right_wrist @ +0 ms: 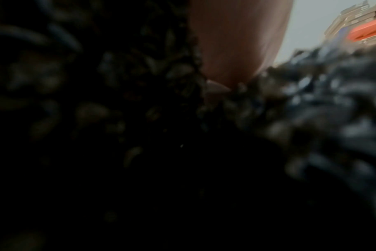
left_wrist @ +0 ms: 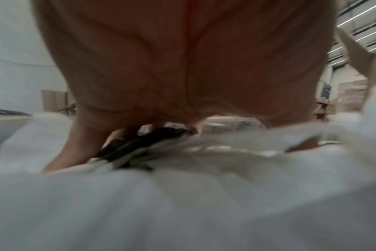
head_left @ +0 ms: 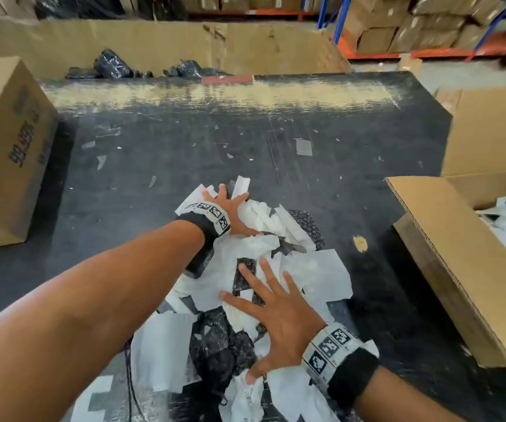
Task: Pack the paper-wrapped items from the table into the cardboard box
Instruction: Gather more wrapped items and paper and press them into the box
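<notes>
left hand (head_left: 230,208) fingers spread on paper-wrapped items (head_left: 315,275) | right hand (head_left: 276,324) fingers splayed, pressing pile

Printed carton (head_left: 5,147) left, big bin (head_left: 160,41) w/ black bags (head_left: 113,67) behind.

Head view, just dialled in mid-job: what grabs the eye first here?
The heap of white paper-wrapped items mixed with black bubble wrap at the near middle of the dark table, with both hands spread on it: left hand at its far edge, right hand nearer. Right of it, the open cardboard box already holds some white packets.
</notes>
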The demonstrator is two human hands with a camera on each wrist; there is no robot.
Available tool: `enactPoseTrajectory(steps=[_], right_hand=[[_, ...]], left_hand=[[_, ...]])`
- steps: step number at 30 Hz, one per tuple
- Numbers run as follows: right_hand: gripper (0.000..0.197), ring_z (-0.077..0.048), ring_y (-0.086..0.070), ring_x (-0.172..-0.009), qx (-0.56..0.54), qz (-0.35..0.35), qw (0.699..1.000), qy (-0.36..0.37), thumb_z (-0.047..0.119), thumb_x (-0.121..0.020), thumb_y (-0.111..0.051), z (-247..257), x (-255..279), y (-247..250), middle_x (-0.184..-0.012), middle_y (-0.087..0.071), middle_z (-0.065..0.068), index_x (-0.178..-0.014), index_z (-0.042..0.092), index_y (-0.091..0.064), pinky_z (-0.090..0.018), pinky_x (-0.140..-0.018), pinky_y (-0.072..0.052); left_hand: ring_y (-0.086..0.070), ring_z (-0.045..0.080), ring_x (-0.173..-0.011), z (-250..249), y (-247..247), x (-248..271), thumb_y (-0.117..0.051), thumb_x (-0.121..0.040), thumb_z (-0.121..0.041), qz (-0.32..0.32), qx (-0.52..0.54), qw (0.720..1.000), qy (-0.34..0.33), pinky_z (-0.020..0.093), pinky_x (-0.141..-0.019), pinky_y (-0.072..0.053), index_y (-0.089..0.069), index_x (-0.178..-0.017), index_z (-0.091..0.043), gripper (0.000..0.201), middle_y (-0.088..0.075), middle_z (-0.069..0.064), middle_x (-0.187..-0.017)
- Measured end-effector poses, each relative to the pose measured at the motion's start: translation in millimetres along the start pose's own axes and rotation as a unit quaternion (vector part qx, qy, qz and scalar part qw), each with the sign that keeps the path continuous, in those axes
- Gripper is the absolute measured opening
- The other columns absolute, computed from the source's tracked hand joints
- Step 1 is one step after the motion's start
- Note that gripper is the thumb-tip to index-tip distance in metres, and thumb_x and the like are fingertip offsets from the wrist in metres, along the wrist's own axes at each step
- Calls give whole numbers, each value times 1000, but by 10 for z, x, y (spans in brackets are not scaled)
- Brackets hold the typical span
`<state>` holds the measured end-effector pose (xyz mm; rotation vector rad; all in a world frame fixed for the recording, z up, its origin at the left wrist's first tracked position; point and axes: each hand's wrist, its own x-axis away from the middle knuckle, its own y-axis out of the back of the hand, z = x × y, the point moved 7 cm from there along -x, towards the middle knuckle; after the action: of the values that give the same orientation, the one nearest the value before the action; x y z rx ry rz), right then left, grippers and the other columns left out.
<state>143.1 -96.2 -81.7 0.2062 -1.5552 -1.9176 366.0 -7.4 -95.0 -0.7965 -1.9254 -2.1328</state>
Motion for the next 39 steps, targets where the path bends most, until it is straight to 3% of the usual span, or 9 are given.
enactPoseTrajectory(steps=[6, 15, 19, 22, 26, 29, 32, 35, 39], right_hand=[[128, -32, 37, -143, 6, 4, 1000, -10, 93, -54, -61, -4, -47, -79, -162, 28, 5, -150, 55, 14, -75, -110, 6], [124, -33, 27, -148, 0, -6, 1000, -26, 94, -55, -59, -24, -34, -111, -163, 23, 8, -148, 58, 14, -70, -114, 7], [119, -35, 10, -152, 15, -14, 999, -41, 94, -58, -55, -30, -38, -97, -166, 13, 6, -152, 54, 6, -64, -117, 6], [111, -37, -11, -150, 33, -49, 996, -67, 90, -63, -57, -7, -38, -22, -165, -11, -1, -154, 42, -14, -58, -121, -1], [90, -32, -30, -142, 40, -108, 990, -87, 78, -67, -63, 59, 4, 44, -150, -41, -3, -140, 28, -49, -53, -121, -13], [89, -27, -38, -136, 26, -141, 987, -77, 72, -64, -68, 106, 53, 78, -142, -49, 3, -138, 27, -51, -51, -120, -19], [100, -24, -30, -143, -5, -152, 987, -56, 78, -63, -64, 133, 154, 201, -150, -41, 8, -148, 32, -38, -48, -119, -22], [99, -20, -25, -145, -20, -175, 984, -37, 81, -63, -64, 153, 323, 448, -151, -40, 13, -146, 35, -39, -46, -117, -25], [67, -9, -46, -118, -40, -211, 977, -2, 84, -63, -65, 151, 549, 764, -118, -55, 18, -110, 36, -61, -41, -103, -39]], left_hand=[[-66, 27, -107, -193, 181, 403, -64, -90, -41, -134, 47, 983, -114, 35, -91, -53, -67, -128, -24, 41, -72, 4, -117], [-67, 23, -81, -50, 338, 1137, -60, -91, -17, -209, 172, 953, -138, 32, -79, -53, -75, -115, -29, 31, -77, 1, -99], [-69, 17, -97, 31, 179, 1546, -58, -92, -12, -245, 198, 933, -173, 33, -87, -55, -73, -118, -29, 35, -74, -5, -113], [-65, 16, -112, 40, -93, 1796, -61, -93, -28, -241, 232, 921, -200, 35, -98, -51, -67, -128, -27, 35, -68, -5, -125], [-46, 15, -136, -108, -589, 2118, -52, -78, -83, -150, 196, 941, -232, 32, -115, -38, -35, -154, -31, 93, -42, -3, -153], [-39, 15, -133, -173, -746, 2261, -65, -71, -81, -162, 152, 938, -266, 28, -115, -33, -15, -160, -28, 115, -32, 1, -152], [-31, 22, -142, -122, -706, 2268, -65, -68, -84, -194, 120, 941, -251, 47, -118, -31, -10, -160, -33, 119, -26, 0, -157], [1, 33, -154, -59, -564, 2328, -54, -60, -96, -206, 60, 955, -204, 67, -120, -7, -9, -157, -46, 118, -16, -1, -164], [16, 31, -153, -28, -303, 2558, -53, -56, -99, -242, 58, 947, -202, 71, -116, -3, -36, -148, -50, 106, -10, 1, -165]])
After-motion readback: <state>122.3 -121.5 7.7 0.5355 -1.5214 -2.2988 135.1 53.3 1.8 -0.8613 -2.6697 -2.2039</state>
